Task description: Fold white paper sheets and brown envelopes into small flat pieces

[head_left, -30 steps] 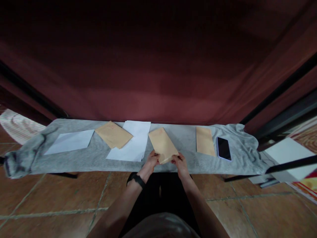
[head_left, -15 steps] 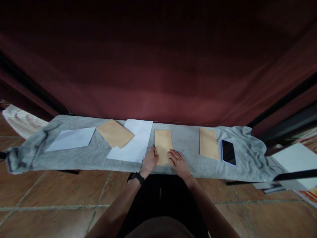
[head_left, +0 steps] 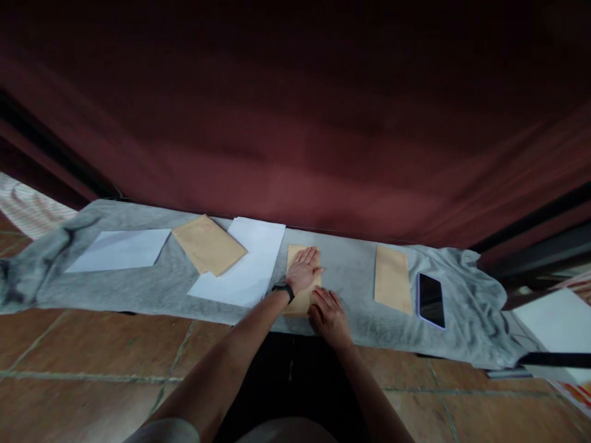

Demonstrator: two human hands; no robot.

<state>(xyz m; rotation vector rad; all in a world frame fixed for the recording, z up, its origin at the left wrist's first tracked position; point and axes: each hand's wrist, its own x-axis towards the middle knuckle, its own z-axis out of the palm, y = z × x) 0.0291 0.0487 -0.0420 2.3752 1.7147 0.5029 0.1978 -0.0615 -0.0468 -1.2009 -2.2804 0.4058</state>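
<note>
A tan envelope [head_left: 294, 254] lies lengthwise on a grey cloth [head_left: 346, 277] spread over a low surface in front of me. My left hand [head_left: 303, 269], with a black band at the wrist, lies flat and open on the envelope's far half. My right hand [head_left: 329, 314] rests with fingers spread at the envelope's near right corner, touching it and the cloth.
To the left lie white sheets [head_left: 244, 271], another tan envelope [head_left: 207, 244] and a white envelope [head_left: 117, 250]. To the right are a third tan envelope [head_left: 392, 278] and a dark phone [head_left: 431, 299]. A dark red curtain [head_left: 295, 123] hangs behind. Tiled floor [head_left: 92, 351] is below.
The envelope was held up at an angle, then laid down straight on the cloth. My left hand has slid forward along it, pressing flat; my right hand stays at the near end.
</note>
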